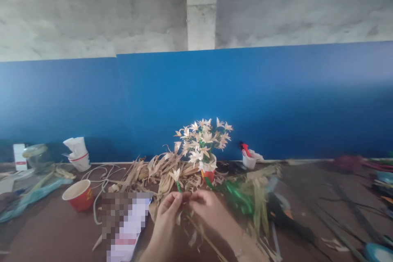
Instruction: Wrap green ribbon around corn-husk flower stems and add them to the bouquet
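Note:
My left hand [167, 213] and my right hand [207, 208] meet low in the middle of the view, fingers pinched together. Between them stands a small cream paper-like flower [175, 175] on a green stem, held upright by the left fingers. The right fingertips press against the stem just beside the left ones. Just behind, a red cup holds a bouquet of the same cream flowers [202, 137]. Dry straw-coloured leaves [159, 170] lie heaped around the cup and under my hands.
A red paper cup [79, 194] stands at the left, white cups [78, 155] behind it, and a white cord [101, 180] loops between. Green ribbon and leaves [245, 196] lie to the right. A small white cup with a red tool [248, 156] sits by the blue wall.

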### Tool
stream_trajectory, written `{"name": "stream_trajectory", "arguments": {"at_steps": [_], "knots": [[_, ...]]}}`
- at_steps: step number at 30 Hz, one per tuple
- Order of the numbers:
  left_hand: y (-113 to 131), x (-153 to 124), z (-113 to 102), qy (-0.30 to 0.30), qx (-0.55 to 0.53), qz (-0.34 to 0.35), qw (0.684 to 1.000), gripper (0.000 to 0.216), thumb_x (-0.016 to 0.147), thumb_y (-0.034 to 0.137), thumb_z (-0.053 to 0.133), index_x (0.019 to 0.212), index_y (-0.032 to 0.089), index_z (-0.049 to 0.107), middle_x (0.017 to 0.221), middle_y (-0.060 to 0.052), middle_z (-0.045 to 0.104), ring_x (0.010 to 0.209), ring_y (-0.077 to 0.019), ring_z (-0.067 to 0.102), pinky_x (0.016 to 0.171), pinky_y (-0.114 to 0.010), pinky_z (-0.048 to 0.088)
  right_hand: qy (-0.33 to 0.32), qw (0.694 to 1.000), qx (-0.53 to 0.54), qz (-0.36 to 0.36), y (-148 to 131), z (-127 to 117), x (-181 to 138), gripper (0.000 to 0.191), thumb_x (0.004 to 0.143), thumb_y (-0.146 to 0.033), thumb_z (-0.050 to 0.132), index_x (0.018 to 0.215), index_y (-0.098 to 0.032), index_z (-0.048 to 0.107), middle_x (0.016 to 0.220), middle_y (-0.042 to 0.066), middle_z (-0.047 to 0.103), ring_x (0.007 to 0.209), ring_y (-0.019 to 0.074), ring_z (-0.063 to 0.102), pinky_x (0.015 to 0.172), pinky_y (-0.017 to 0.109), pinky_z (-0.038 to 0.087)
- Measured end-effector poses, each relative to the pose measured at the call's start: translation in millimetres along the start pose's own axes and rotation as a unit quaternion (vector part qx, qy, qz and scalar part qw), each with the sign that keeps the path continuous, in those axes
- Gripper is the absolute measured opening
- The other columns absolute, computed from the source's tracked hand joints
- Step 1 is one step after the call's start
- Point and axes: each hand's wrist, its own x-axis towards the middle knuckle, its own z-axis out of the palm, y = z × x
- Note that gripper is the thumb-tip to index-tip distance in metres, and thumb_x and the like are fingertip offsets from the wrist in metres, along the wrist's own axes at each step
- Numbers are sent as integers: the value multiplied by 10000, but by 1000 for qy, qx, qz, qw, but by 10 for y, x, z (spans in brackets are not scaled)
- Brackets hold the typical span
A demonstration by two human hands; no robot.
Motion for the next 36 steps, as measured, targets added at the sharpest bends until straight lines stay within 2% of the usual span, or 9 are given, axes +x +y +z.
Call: {"name": "stream_trajectory", "arguments": {"at_steps": [5,8,13,16,19,22,27,32,36], "knots": [[113,3,70,23,13,20,999,278,611,372,745,743,179,594,478,63,514,431,-68,474,438,-154,371,24,993,-111,-21,13,-472,-7,204,748,-298,508,761,-157,655,697,19,688,595,132,593,536,198,410],[219,-5,128,6,37,32,999,316,614,402,736,790,180,597,456,97,412,347,-14,275,339,-128,170,139,958,-250,-9,164,-855,12,280,794,-354,437,732,-183,650,648,1,681,533,122,581,518,201,390],[250,-6,198,-45,123,48,990,318,611,415,735,644,131,598,503,61,446,383,-1,246,363,-138,151,240,908,-342,19,538,-1247,29,275,778,-242,406,671,-160,645,671,63,669,657,183,595,620,258,391],[132,1,175,-64,113,-19,991,322,577,387,764,589,114,594,528,40,483,383,11,240,367,-140,122,259,884,-388,16,707,-1206,47,277,771,-199,404,730,-164,676,767,86,679,773,210,600,706,281,391],[-2,9,106,-81,57,-113,989,341,551,343,789,762,100,676,550,37,487,393,12,257,367,-133,109,278,863,-423,1,786,-1089,78,293,749,-207,462,937,-139,676,988,126,648,974,254,543,845,318,358],[-97,12,32,-85,27,-146,985,340,542,317,799,767,91,683,550,29,500,391,13,270,363,-123,127,292,845,-448,-10,826,-991,112,364,750,-297,507,1045,-136,649,1139,149,588,1084,317,464,917,397,306],[-191,21,-37,-79,14,-155,985,329,592,331,776,825,121,678,569,18,544,361,20,263,352,-120,133,315,814,-485,-52,918,-894,179,219,756,-290,515,806,-180,697,1176,121,577,1106,314,449,933,432,284],[-256,57,-84,-64,18,-163,984,299,592,319,775,783,109,679,550,6,556,347,8,303,337,-129,176,353,822,-434,-108,921,-930,212,235,799,-231,447,705,-199,660,1032,79,636,1016,247,511,915,387,321],[-291,73,-108,-48,7,-148,988,242,591,274,776,749,122,675,577,-6,579,369,-13,373,336,-138,223,362,884,-230,-185,818,-977,181,253,813,-358,445,772,-182,622,883,89,645,888,234,554,826,347,401]]}}
